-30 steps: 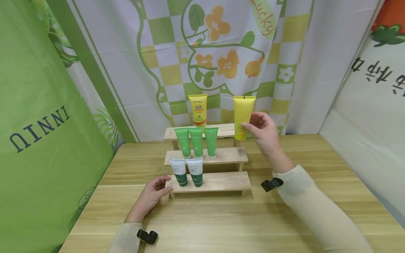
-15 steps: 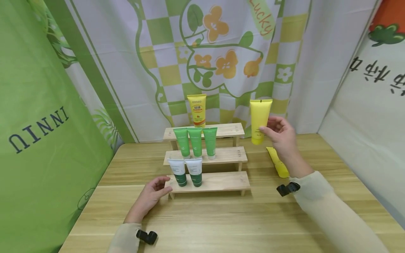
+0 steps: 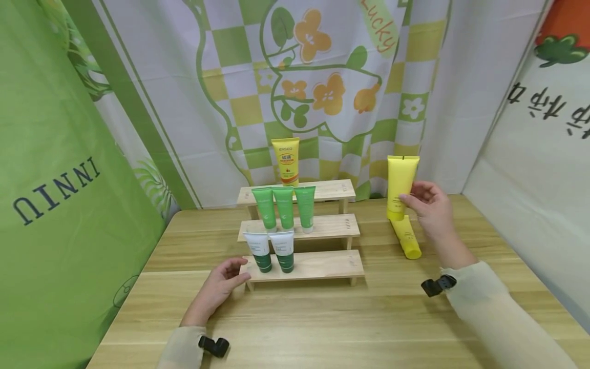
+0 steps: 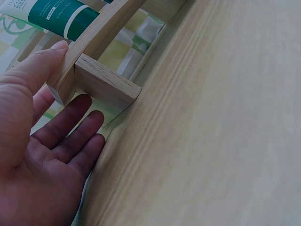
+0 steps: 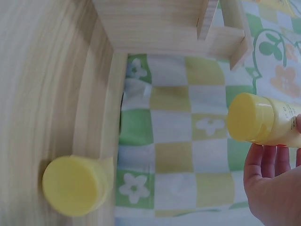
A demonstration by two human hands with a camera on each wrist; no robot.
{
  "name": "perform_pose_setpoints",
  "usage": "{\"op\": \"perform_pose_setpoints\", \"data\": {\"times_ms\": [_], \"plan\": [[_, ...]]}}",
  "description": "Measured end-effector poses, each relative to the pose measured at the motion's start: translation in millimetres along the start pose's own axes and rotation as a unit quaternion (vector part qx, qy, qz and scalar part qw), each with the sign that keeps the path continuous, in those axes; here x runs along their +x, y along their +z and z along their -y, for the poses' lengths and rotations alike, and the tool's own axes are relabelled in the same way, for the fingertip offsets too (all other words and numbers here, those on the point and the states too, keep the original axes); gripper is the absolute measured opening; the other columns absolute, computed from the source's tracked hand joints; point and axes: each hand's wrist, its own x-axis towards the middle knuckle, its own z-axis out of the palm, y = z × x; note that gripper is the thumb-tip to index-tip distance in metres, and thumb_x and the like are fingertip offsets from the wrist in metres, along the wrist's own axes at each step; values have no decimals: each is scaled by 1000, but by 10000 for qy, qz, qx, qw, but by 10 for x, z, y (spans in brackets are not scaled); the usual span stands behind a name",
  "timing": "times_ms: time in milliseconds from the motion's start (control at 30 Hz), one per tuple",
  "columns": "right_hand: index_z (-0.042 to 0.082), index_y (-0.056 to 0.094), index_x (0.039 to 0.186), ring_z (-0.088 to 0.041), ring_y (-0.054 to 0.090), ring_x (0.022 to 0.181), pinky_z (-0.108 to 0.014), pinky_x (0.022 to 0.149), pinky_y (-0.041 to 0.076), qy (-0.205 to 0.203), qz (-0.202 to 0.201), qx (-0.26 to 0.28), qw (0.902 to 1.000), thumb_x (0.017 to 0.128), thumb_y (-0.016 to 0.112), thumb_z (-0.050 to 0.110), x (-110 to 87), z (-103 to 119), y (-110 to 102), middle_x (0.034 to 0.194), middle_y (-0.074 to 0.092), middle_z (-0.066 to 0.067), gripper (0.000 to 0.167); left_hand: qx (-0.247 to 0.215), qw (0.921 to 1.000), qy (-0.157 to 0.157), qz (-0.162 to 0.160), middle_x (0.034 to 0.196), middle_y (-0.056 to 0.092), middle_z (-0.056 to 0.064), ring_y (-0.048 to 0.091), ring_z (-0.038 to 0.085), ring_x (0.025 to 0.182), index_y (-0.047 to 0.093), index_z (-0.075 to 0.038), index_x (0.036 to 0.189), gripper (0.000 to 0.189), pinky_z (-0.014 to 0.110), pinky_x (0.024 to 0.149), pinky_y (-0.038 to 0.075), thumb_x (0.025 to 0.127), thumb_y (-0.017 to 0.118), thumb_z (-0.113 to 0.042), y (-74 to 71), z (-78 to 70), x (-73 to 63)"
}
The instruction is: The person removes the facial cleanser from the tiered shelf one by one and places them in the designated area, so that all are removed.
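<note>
My right hand (image 3: pixel 432 207) holds a yellow squeeze tube (image 3: pixel 401 184) upright, cap down, thumb in front, to the right of a three-step wooden display stand (image 3: pixel 329 264). In the right wrist view the tube's yellow cap (image 5: pixel 249 117) points left, clear of the table. A second yellow tube (image 3: pixel 406 240) lies on the table just below it. With thumb and index finger, my left hand (image 3: pixel 223 287) grips the left end of the stand's lowest step; its other fingers are loosely bent in the left wrist view, beside the stand's leg (image 4: pixel 106 82).
One yellow tube (image 3: pixel 287 161) stands on the top step. Three green tubes (image 3: pixel 284 207) stand on the middle step, and two white-and-green tubes (image 3: pixel 283 251) on the lowest. A patterned curtain (image 3: pixel 322 66) hangs behind the wooden table (image 3: pixel 304 328).
My right hand has carried the yellow tube rightward and lower, away from the top step. The lying yellow tube, hidden behind the hand at first, now shows. My left hand stays in place.
</note>
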Motion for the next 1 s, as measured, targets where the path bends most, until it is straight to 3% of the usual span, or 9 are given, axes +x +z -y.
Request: {"op": "perform_pose_setpoints", "data": {"times_ms": [400,800,1000], "plan": [[6,59,106,-5,61,85,-14,70,51,361,-169,-680,9969,84,74,-3,-28,-116,-400,93,67,7,28,101,9999,-26,16,118,63,6,55,23,110,63,-12,122,44,38,96,42,86,77,-34,3,-12,0],[8,61,106,-4,62,84,-17,67,52,653,-347,-909,9931,84,78,4,-71,-254,-759,94,68,7,28,6,10000,-59,-8,116,63,5,55,22,108,64,-14,121,44,40,96,42,85,77,-35,5,27,17],[11,61,108,-2,61,81,-17,67,52,831,-291,-1757,9805,86,78,13,-86,-296,-872,92,66,11,28,45,10000,-73,-32,117,63,5,55,22,108,64,-13,122,45,39,95,42,85,77,-35,9,15,15]]}}
